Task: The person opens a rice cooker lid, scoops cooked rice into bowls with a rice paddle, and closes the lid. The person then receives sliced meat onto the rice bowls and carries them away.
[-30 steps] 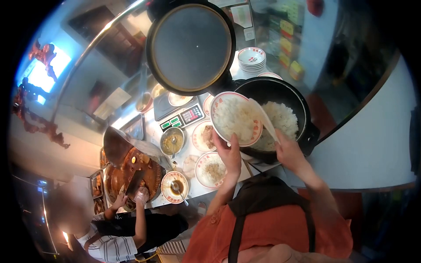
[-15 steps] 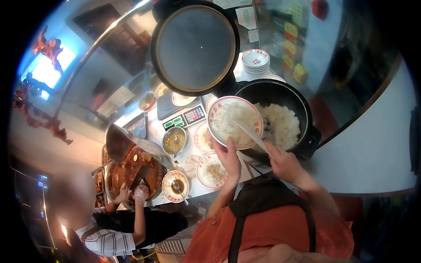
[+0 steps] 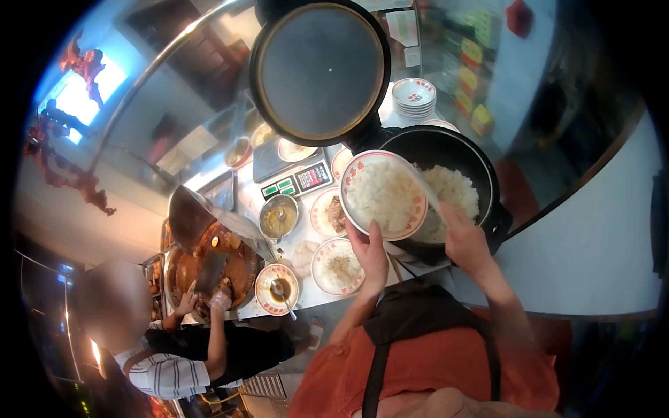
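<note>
My left hand (image 3: 371,256) grips the lower rim of a red-patterned plate (image 3: 346,207), held tilted over the left side of a black rice cooker (image 3: 491,164). White rice (image 3: 382,195) is heaped on the plate. Closed round the handle of a pale rice paddle (image 3: 423,184), my right hand (image 3: 468,242) is just right of the plate. The paddle's blade is blurred at the plate's upper right rim. More rice (image 3: 458,195) lies inside the cooker, partly hidden behind the plate and my right hand.
The cooker's lid (image 3: 320,73) stands raised. Stacked plates (image 3: 414,94), a digital scale (image 3: 300,180), a metal bowl (image 3: 279,217), a rice plate (image 3: 336,268) and a sauce bowl (image 3: 277,289) crowd the counter. At left, a co-worker's gloved hand (image 3: 221,299) and a cleaver (image 3: 209,272) are over a round board.
The paddle has moved from the plate's middle to its upper right rim. My right hand has shifted right and up, and the rice on the plate looks fuller. The co-worker's cleaver has shifted.
</note>
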Demonstrator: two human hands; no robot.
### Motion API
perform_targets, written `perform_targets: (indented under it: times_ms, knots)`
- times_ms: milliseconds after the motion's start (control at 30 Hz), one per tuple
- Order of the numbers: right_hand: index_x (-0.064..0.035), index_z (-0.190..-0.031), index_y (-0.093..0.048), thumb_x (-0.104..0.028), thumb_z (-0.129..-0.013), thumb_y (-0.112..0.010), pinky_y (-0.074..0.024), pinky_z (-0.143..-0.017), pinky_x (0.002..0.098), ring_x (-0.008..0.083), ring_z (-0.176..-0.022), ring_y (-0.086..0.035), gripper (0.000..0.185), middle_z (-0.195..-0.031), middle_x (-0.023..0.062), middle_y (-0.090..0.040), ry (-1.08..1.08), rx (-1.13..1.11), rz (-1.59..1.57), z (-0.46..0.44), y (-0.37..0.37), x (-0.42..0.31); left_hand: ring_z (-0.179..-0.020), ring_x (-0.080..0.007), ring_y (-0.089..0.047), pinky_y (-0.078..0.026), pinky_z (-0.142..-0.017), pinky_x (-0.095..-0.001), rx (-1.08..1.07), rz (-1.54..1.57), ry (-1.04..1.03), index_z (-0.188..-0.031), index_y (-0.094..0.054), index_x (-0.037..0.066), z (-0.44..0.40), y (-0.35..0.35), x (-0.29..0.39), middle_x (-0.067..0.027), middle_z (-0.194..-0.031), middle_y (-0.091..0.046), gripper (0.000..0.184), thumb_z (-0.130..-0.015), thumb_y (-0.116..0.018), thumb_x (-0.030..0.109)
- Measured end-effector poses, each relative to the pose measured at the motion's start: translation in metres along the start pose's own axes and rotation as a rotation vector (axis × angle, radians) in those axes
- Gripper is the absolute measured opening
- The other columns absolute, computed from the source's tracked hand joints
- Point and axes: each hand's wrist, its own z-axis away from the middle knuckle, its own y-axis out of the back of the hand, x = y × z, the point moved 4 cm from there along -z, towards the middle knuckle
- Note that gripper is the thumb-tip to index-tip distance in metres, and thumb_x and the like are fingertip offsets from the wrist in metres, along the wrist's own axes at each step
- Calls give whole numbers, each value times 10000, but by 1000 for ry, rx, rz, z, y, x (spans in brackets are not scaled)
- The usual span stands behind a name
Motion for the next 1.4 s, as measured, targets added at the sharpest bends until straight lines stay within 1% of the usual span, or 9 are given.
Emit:
perform_targets:
  times_ms: [167, 367, 500, 967, 1033, 1167, 1233, 1367, 1400]
  knots:
    - [-108, -1243, -456, -27, -739, -512, -480, -521, 366, 295, -609, -568, 514, -795, 101, -500, 349, -231, 220, 15, -5, -23, -1094, -171, -462, -372, -923, -286, 35, 138, 110, -1326, -288, -2, -2, 8, -8, -122, -1229, -461, 451, -924, -457, 114]
    - [-145, -1195, -527, 9, -707, -537, -465, -500, 353, 263, -598, -564, 512, -743, 61, -512, 397, -66, 269, -23, 5, -23, -1036, -144, -508, -417, -870, -272, 24, 178, 163, -1299, -340, 23, 1, 11, 0, -91, -1178, -504, 395, -934, -428, 146]
    - [-161, -1208, -510, 0, -680, -552, -465, -521, 315, 208, -649, -542, 553, -754, 42, -463, 628, -234, 368, -20, 17, -22, -1057, -154, -515, -440, -862, -275, 56, 248, 168, -1293, -345, 21, 0, 19, -1, -96, -1171, -512, 397, -937, -426, 178]
    - [-217, -1112, -611, -14, -621, -566, -434, -529, 303, 181, -620, -492, 533, -701, 24, -441, 743, -132, 450, -51, 62, -13, -1024, -182, -559, -476, -856, -295, 217, 420, 600, -1209, -451, 1, 6, 64, -4, -112, -1132, -558, 376, -915, -483, 233]
    - [-142, -1036, -651, 34, -643, -567, -446, -556, 305, 208, -610, -518, 439, -695, 64, -497, 572, -147, 238, -75, 71, -2, -1071, -203, -538, -442, -908, -313, 176, 403, 571, -1214, -444, -30, 9, 62, 13, -136, -1183, -537, 405, -919, -467, 247]
    - [-78, -1089, -616, -18, -757, -561, -411, -500, 245, 100, -567, -516, 342, -721, 63, -593, 418, 109, -107, -160, 66, 75, -1108, -226, -517, -411, -948, -334, 193, 205, 397, -1250, -398, -49, 25, 51, 61, -165, -1219, -511, 452, -929, -426, 267]
    - [-62, -1130, -583, -56, -787, -540, -399, -430, 245, 81, -492, -497, 346, -678, 40, -582, -125, -141, -258, -212, 57, 116, -1123, -236, -500, -400, -956, -342, 244, 169, 367, -1267, -370, -46, 32, 59, 65, -165, -1235, -487, 504, -896, -471, 279]
    - [-19, -973, -567, -90, -794, -529, -380, -356, 273, 107, -416, -483, 197, -625, 49, -555, -356, -248, -384, -304, -13, 221, -1185, -254, -431, -356, -991, -367, 479, 288, 440, -1312, -293, -32, 57, 108, 44, -152, -1290, -402, 753, -765, -658, 332]
    - [-13, -899, -555, -90, -790, -525, -376, -341, 285, 114, -411, -485, 136, -612, 53, -548, -456, -276, -367, -316, -28, 241, -1186, -260, -427, -362, -984, -380, 319, -120, 241, -1311, -292, -34, 66, 102, 55, -156, -1297, -390, 839, -728, -672, 434]
